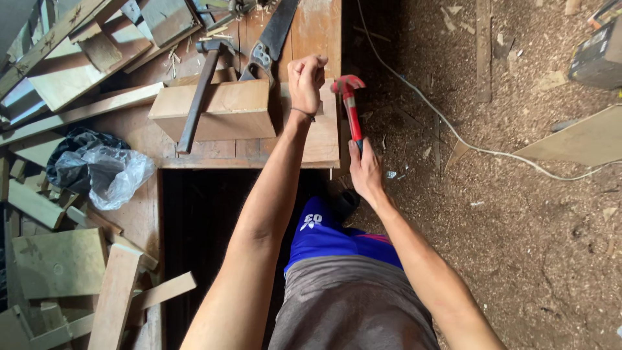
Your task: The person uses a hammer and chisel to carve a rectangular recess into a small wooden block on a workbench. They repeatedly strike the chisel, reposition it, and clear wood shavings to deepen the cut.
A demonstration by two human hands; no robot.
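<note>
The right hand (367, 170) is closed around the lower handle of a red claw hammer (350, 107), gripping it firmly. The hammer stands nearly upright, its head raised just beside the right edge of the wooden tabletop (311, 26) and level with the left hand.

The left hand (306, 81) is curled with the fingertips pinched together above the near right part of the tabletop. It appears to hold something small, possibly a nail, but the item is too small to confirm. A thin band sits on the left wrist.

Just left of the left hand lies a wooden block (223, 110), wedge-shaped, resting on the tabletop. A second hammer (201, 97), dark-headed with a dark handle, lies across the block's left part, head away from the person. A hand saw (269, 42) lies behind the block, its blade running toward the far edge.

To the left of the tabletop sits a crumpled plastic bag (103, 170), dark and clear, among offcuts of timber (61, 262). The floor (518, 233) on the right is covered in sawdust. A pale cable (453, 133) trails across it, and a thin board (576, 139) lies near the right edge, well apart from the hands. The person wears blue shorts (330, 236) and a grey shirt.
</note>
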